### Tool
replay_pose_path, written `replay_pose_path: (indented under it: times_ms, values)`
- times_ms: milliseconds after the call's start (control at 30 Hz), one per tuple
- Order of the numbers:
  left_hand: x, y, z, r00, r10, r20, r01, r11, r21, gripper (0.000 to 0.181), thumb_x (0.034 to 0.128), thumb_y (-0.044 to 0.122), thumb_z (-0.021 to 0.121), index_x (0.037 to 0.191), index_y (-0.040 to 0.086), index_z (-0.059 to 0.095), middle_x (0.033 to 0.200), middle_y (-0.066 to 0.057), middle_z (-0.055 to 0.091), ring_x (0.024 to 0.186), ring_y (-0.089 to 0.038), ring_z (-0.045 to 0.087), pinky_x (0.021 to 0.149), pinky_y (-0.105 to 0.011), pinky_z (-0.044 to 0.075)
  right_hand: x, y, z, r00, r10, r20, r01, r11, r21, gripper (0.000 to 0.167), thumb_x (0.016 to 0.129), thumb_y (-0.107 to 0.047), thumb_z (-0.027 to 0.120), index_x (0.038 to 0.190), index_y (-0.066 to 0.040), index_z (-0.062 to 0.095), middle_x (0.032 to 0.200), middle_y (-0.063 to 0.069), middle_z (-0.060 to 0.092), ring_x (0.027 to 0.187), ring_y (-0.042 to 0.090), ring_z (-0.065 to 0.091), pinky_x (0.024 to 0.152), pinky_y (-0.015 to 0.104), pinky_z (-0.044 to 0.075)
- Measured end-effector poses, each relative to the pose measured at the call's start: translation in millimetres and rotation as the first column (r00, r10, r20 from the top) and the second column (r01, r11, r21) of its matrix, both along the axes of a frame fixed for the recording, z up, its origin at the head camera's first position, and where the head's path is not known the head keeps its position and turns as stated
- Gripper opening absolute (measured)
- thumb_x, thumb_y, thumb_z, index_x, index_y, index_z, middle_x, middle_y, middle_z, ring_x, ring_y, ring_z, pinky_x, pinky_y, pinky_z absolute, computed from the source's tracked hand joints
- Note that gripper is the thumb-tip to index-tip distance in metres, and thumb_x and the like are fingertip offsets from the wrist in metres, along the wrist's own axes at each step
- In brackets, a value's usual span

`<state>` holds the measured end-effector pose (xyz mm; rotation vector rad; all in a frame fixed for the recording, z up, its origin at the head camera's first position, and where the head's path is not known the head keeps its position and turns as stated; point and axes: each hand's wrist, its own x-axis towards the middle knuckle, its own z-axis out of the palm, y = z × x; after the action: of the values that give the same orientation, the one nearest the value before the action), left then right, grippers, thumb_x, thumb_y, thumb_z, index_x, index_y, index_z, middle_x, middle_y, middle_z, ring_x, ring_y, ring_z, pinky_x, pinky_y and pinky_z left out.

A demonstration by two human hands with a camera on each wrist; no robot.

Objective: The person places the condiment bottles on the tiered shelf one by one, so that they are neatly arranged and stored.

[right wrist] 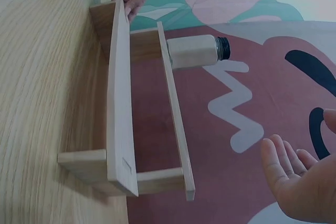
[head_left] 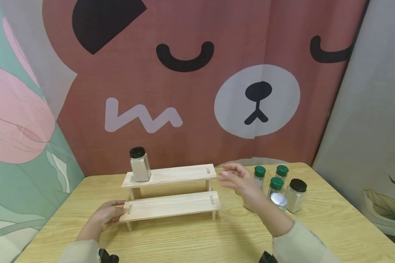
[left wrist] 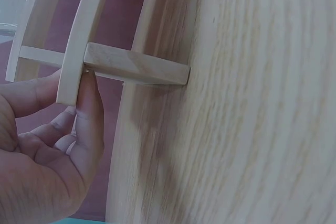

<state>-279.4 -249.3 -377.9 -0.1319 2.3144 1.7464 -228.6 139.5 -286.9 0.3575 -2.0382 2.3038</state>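
A two-step wooden rack (head_left: 171,206) stands on the table. My left hand (head_left: 106,215) grips the left end of its lower board; in the left wrist view the thumb and fingers (left wrist: 90,124) pinch the board's end near a leg. On the upper board's left end stands a jar with a black lid (head_left: 140,166), filled with pale contents; the right wrist view also shows this jar (right wrist: 194,51). My right hand (head_left: 241,182) is in the air beside the rack's right end, fingers loosely extended, holding nothing; in the right wrist view the hand (right wrist: 304,182) is apart from the rack.
Right of the rack, partly behind my right hand and forearm, stand several jars: green-lidded ones (head_left: 276,185), one with a white lid (head_left: 278,201) and one with a black lid (head_left: 296,197). A patterned curtain (head_left: 197,95) hangs behind the table (head_left: 171,244).
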Motion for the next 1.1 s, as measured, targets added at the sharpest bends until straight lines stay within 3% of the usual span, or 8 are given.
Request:
replay_pose_path:
  times_ms: [200, 333, 467, 733, 1000, 1100]
  values:
    - [-2.7, -1.4, -2.0, 1.0, 0.008, 0.004, -0.008, 1.0, 0.001, 0.053, 0.0806, 0.001, 0.053, 0.124, -0.015, 0.026, 0.082, -0.007, 0.056, 0.069, -0.014, 0.055, 0.059, -0.029, 0.045, 10.1, 21, -2.1, 0.999, -0.033, 0.011, 0.032, 0.998, 0.05, 0.043, 0.085, -0.018, 0.054, 0.115, 0.006, 0.035, 0.101, 0.013, 0.05, 0.089, 0.018, 0.055, 0.081, 0.038, 0.042]
    - [-2.7, -2.0, -1.6, 1.0, 0.001, 0.006, -0.001, 1.0, 0.011, 0.053, 0.0809, 0.001, 0.053, 0.124, -0.015, 0.025, 0.081, -0.006, 0.056, 0.069, -0.014, 0.056, 0.06, -0.028, 0.046, 17.1, 39, -7.5, 0.998, -0.046, -0.038, 0.049, 0.995, 0.084, 0.04, 0.087, -0.02, 0.052, 0.113, 0.006, 0.036, 0.099, 0.008, 0.053, 0.088, 0.015, 0.055, 0.079, 0.033, 0.044]
    - [-2.1, -2.4, -2.4, 1.0, -0.004, 0.012, 0.004, 1.0, 0.02, 0.053, 0.0807, 0.0, 0.052, 0.123, -0.016, 0.025, 0.08, -0.006, 0.057, 0.069, -0.014, 0.057, 0.06, -0.028, 0.046, 23.3, 58, -15.0, 0.995, -0.063, -0.071, 0.069, 0.995, 0.078, 0.03, 0.089, -0.017, 0.048, 0.109, 0.003, 0.038, 0.095, 0.003, 0.056, 0.087, 0.014, 0.056, 0.078, 0.03, 0.044]
    - [-1.7, -1.5, -1.2, 1.0, 0.008, 0.015, -0.008, 1.0, 0.014, 0.054, 0.0799, 0.002, 0.054, 0.123, -0.015, 0.027, 0.083, -0.008, 0.057, 0.072, -0.015, 0.057, 0.062, -0.03, 0.046, 36.4, 89, -27.9, 0.99, -0.143, -0.019, 0.144, 0.987, 0.07, 0.021, 0.089, -0.016, 0.047, 0.105, -0.002, 0.043, 0.091, 0.002, 0.056, 0.084, 0.014, 0.058, 0.073, 0.027, 0.046]
    - [-2.2, -2.3, 0.2, 1.0, -0.01, 0.012, 0.01, 1.0, -0.002, 0.053, 0.0809, 0.002, 0.053, 0.124, -0.015, 0.026, 0.08, -0.005, 0.057, 0.07, -0.014, 0.055, 0.061, -0.028, 0.045, 46.6, 117, -40.7, 0.987, -0.15, -0.054, 0.151, 0.989, 0.012, 0.013, 0.09, -0.011, 0.044, 0.102, -0.008, 0.048, 0.09, 0.002, 0.057, 0.083, 0.013, 0.058, 0.072, 0.024, 0.046]
    - [-1.6, -2.2, -1.1, 1.0, -0.008, 0.014, 0.008, 1.0, -0.011, 0.054, 0.0804, 0.003, 0.054, 0.124, -0.014, 0.027, 0.082, -0.006, 0.057, 0.071, -0.014, 0.055, 0.061, -0.029, 0.044, 45.1, 130, -53.0, 0.982, -0.176, -0.061, 0.177, 0.984, 0.005, 0.012, 0.09, -0.008, 0.044, 0.1, -0.011, 0.052, 0.09, 0.002, 0.058, 0.082, 0.013, 0.058, 0.071, 0.024, 0.046]
